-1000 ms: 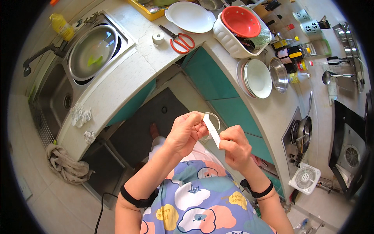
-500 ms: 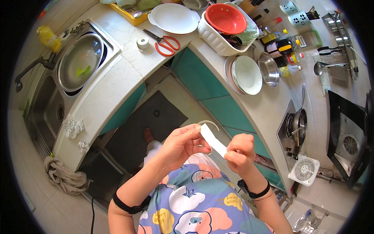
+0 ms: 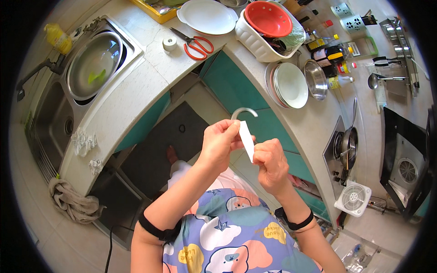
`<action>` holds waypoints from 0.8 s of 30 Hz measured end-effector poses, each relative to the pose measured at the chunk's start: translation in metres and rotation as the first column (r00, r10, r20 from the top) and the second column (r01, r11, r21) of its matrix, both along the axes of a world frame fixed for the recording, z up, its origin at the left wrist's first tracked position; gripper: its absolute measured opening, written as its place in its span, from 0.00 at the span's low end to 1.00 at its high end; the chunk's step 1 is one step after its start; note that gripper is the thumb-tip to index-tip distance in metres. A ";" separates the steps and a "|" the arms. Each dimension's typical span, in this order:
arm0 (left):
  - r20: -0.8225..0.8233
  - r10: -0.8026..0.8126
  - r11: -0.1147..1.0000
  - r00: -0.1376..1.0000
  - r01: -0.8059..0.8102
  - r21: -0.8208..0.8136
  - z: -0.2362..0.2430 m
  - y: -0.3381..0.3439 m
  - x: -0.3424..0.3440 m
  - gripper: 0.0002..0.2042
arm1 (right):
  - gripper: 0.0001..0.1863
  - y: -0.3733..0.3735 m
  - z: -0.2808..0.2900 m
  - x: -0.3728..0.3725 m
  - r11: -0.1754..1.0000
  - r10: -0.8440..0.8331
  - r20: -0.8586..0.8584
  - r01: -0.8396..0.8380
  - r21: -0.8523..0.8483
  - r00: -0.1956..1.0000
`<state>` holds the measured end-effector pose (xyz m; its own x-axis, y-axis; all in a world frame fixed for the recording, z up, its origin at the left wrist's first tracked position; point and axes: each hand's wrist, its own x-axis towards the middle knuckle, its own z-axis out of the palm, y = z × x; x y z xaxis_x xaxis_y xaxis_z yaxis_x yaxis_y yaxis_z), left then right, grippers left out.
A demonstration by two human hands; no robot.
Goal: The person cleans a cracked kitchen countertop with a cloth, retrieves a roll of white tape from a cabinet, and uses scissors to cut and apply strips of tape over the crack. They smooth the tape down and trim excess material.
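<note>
A short white strip (image 3: 246, 140), looking like tape, is stretched between my two hands in front of my body. My left hand (image 3: 222, 143) pinches its upper end between thumb and fingers. At the lower end, my right hand (image 3: 272, 164) grips it with curled fingers. A pale curved hook-shaped piece (image 3: 246, 110) sticks up beyond my left fingertips; its lower part is hidden, and I cannot tell its kind. On the counter lie a white roll of tape (image 3: 170, 44) and, beside it, scissors (image 3: 196, 48) with red handles, blades apart.
The counter (image 3: 150, 82) curves around me. At left are a sink with a metal basin (image 3: 94, 66) and crumpled tissue (image 3: 84, 142). Farther back are a white dish (image 3: 207, 17), a red colander (image 3: 267, 19) and stacked plates (image 3: 291, 85). A wok (image 3: 349, 148) sits on the stove at right.
Both hands have moved up and away from my body with the white strip, which now stands more upright. The curved piece has risen with them and shows more clearly.
</note>
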<state>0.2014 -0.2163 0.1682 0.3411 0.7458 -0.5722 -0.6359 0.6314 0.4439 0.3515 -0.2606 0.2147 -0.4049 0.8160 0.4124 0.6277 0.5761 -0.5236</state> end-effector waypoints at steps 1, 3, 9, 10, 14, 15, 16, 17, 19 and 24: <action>0.000 0.004 1.000 1.000 -0.004 -0.025 -0.001 0.004 0.001 0.10 | 0.14 0.000 -0.002 0.002 1.000 -0.016 -0.007 0.016 -0.017 1.000; 0.016 0.050 0.998 0.999 -0.050 -0.027 -0.009 0.010 0.002 0.10 | 0.15 0.000 -0.003 0.001 1.000 -0.005 -0.012 0.005 -0.027 1.000; 0.002 0.148 0.988 0.989 -0.148 -0.052 -0.020 0.030 -0.001 0.09 | 0.16 0.002 -0.008 0.006 0.998 -0.040 -0.035 0.039 -0.052 0.999; -0.003 0.160 0.986 0.987 -0.160 -0.045 -0.023 0.032 -0.001 0.09 | 0.16 0.004 -0.009 0.008 0.998 -0.050 -0.038 0.049 -0.035 0.998; -0.116 0.078 0.996 0.990 -0.081 -0.025 -0.027 0.032 0.001 0.09 | 0.15 0.018 -0.005 0.011 0.987 -0.097 0.041 0.090 0.131 0.994; -0.157 0.049 0.998 0.986 -0.054 -0.029 -0.030 0.031 0.000 0.09 | 0.15 0.020 -0.003 0.010 0.985 -0.081 0.048 0.073 0.154 0.996; -0.198 0.020 0.999 0.980 -0.028 -0.036 -0.032 0.030 0.000 0.09 | 0.15 0.022 -0.001 0.009 0.983 -0.066 0.056 0.055 0.176 0.996; -0.235 -0.010 0.999 0.972 -0.001 -0.045 -0.036 0.029 0.000 0.09 | 0.14 0.022 0.000 0.009 0.980 -0.052 0.067 0.038 0.196 0.996; -0.202 -0.008 0.998 0.979 -0.004 -0.059 -0.045 0.030 0.002 0.09 | 0.13 0.023 -0.003 0.007 0.987 -0.013 0.040 0.007 0.159 0.999; -0.134 0.106 0.985 0.985 -0.122 -0.119 -0.045 0.042 0.011 0.07 | 0.12 0.024 -0.018 0.008 0.997 0.037 -0.024 -0.039 -0.069 0.999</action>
